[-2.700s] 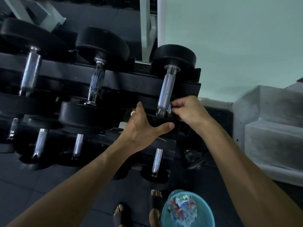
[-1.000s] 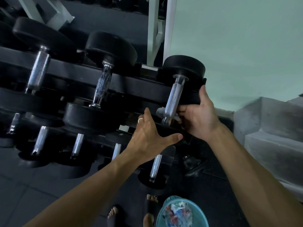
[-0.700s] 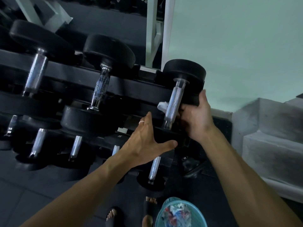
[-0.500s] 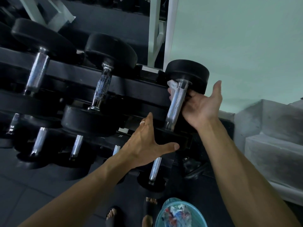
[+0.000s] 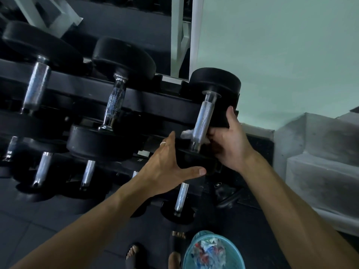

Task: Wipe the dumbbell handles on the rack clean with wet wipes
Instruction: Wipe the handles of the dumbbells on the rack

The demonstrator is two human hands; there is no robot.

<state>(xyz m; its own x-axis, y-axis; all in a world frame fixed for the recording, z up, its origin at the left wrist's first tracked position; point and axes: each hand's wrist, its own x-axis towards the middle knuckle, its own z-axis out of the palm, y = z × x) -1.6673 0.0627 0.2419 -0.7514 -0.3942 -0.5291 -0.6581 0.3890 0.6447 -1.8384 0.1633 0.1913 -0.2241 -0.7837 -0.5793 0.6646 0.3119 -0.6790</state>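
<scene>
wipe (image 5: 186,133) sits behind the low end of the rightmost top handle (image 5: 204,121) on the rack (image 5: 155,103), the right hand (image 5: 230,144) curled around both. left hand (image 5: 167,167) lies spread on the near weight (image 5: 196,160). basket (image 5: 213,251) stands below.
</scene>
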